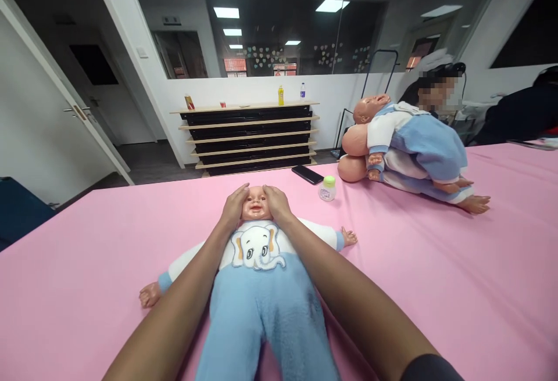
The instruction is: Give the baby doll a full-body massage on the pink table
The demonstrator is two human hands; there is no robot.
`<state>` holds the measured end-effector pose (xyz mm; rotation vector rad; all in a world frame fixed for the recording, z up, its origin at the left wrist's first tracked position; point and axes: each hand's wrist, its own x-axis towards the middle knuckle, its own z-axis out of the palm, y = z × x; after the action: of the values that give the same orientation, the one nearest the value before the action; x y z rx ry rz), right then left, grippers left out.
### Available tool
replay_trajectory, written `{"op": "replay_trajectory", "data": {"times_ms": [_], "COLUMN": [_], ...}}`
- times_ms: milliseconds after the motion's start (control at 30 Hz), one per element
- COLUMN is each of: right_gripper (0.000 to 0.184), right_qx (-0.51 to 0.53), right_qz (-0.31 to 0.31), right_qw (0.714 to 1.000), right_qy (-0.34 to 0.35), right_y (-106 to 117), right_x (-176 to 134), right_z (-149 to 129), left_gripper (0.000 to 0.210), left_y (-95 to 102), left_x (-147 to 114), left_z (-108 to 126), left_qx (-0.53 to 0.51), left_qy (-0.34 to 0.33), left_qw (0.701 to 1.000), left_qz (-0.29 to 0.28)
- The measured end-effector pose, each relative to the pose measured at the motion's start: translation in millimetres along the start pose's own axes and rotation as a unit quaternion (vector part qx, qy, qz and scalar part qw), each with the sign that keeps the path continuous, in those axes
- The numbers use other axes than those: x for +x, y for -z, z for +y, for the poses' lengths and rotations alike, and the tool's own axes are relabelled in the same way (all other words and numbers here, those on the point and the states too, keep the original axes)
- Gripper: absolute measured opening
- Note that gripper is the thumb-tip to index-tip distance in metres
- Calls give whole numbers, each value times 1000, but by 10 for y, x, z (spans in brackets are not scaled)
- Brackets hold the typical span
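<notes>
A baby doll (257, 288) lies on its back, its feet end toward me, in a white and blue suit with an elephant face on the chest. My left hand (236, 207) rests along the left side of the doll's head (256, 207), its fingers stretched up toward the brow. On the opposite side, my right hand (277, 204) lies against the head in the same way. The doll's face shows between both hands, while the sides of its head are covered. Its arms spread out to either side beneath my forearms.
Pink cloth (87, 241) covers the table. Beyond the doll are a black phone (307, 175) and a small bottle with a green cap (328, 188). More dolls (405, 143) lie stacked at the right, with a person (440, 87) behind them. A low shelf (248, 131) stands by the wall.
</notes>
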<state>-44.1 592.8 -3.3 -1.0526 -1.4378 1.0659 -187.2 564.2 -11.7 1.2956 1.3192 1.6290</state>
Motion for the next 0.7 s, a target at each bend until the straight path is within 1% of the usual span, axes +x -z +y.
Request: {"op": "replay_trajectory", "data": {"times_ms": [67, 133, 200, 267, 400, 500, 600, 700], "right_gripper": [39, 39, 44, 49, 58, 63, 65, 62], "right_qx": [18, 44, 70, 88, 103, 116, 132, 149], "right_qz": [-10, -20, -32, -43, -60, -76, -74, -72], "right_qw": [1000, 999, 997, 995, 993, 990, 988, 986], "right_qy": [3, 9, 20, 26, 25, 17, -2, -5], "right_y": [-41, -63, -66, -49, 14, 38, 29, 8], "right_x": [21, 23, 6, -25, -100, -133, -129, -105], "right_z": [44, 89, 128, 152, 152, 142, 153, 176], "left_gripper": [49, 48, 47, 47, 48, 51, 52, 51], "left_y": [-17, 6, 38, 58, 49, 39, 40, 40], "left_x": [-20, -54, -88, -115, -135, -133, -123, -110], "left_z": [-48, -92, -126, -138, -110, -100, -112, -125], "left_qx": [-25, -27, -23, -38, -100, -114, -120, -127], "left_qy": [-3, -14, -30, -33, -5, 9, 14, 15], "left_qw": [1000, 1000, 999, 999, 995, 993, 992, 992], "left_qz": [-12, -3, 10, 11, -2, -14, -20, -14]}}
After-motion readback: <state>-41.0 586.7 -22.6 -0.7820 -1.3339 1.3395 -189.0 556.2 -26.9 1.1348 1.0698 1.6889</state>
